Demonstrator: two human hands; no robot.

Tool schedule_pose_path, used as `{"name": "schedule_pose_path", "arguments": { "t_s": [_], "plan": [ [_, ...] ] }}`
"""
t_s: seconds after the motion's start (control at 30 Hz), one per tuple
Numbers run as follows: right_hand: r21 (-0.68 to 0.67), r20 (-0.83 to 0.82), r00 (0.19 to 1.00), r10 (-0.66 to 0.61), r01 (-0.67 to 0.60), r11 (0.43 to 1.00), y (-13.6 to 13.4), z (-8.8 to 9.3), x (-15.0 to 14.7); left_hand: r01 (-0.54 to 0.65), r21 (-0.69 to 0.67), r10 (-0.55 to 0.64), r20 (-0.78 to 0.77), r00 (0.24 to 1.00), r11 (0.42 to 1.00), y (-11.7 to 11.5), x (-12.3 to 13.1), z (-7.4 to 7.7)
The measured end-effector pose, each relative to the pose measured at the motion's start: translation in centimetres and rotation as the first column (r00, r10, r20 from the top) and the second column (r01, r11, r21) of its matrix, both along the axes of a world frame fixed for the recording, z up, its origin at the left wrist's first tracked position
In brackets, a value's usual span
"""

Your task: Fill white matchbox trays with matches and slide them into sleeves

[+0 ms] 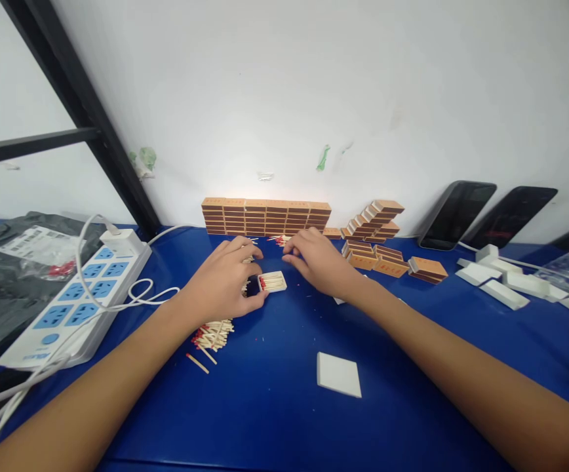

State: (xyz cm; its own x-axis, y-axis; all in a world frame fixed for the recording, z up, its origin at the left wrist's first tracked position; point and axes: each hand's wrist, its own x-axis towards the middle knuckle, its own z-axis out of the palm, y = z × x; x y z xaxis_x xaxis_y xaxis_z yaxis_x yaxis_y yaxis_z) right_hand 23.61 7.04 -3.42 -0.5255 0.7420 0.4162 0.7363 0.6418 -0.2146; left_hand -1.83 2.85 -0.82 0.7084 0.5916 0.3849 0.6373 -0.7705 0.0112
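Observation:
A small white matchbox tray filled with red-tipped matches sits on the blue table. My left hand curves at its left side, fingers apart, the thumb close to or touching the tray's near left corner. Beneath and beside that hand lies a heap of loose matches. To the tray's upper right hovers my right hand, its fingers bent and the fingertips slightly apart, with nothing visible in them. More loose matches lie just beyond its fingertips.
Stacked matchboxes line the wall, with more boxes stepped to their right. White trays and two phones are at the right. A power strip with cables occupies the left. A white piece lies in front.

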Motion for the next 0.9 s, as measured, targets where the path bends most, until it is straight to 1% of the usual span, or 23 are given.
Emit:
{"name": "schedule_pose_path", "arguments": {
  "t_s": [0.1,0.23,0.37,0.5,0.6,0.73,0.9],
  "plan": [
    [0.026,0.032,0.995,-0.094,0.093,0.995,1.7,-0.8,1.5,0.000,-0.010,0.000,-0.001,1.000,1.000,-0.1,0.1,0.0],
    [0.020,0.103,0.985,-0.138,0.137,0.990,2.8,-1.7,2.2,-0.003,-0.013,0.003,0.006,1.000,1.000,-0.1,0.1,0.0],
    [0.030,0.101,0.985,-0.139,0.137,0.990,2.8,-1.8,2.0,-0.003,-0.010,0.003,0.002,1.000,1.000,-0.1,0.0,0.0],
    [0.044,0.076,0.987,-0.144,0.141,0.989,2.6,-1.5,1.9,-0.009,-0.023,0.009,0.010,1.000,1.000,-0.1,0.0,0.0],
    [0.048,0.088,0.982,-0.165,0.161,0.986,2.5,-1.3,1.9,-0.007,-0.019,0.007,0.006,1.000,1.000,0.0,-0.1,-0.1],
    [0.005,0.114,0.977,-0.181,0.181,0.983,2.4,-1.2,1.7,-0.001,-0.003,0.001,0.010,1.000,1.000,0.0,0.0,-0.1],
    [-0.017,0.099,0.984,-0.148,0.151,0.988,2.4,-1.4,1.1,0.011,0.010,-0.011,0.009,1.000,1.000,-0.1,0.0,-0.1]
  ]
}}
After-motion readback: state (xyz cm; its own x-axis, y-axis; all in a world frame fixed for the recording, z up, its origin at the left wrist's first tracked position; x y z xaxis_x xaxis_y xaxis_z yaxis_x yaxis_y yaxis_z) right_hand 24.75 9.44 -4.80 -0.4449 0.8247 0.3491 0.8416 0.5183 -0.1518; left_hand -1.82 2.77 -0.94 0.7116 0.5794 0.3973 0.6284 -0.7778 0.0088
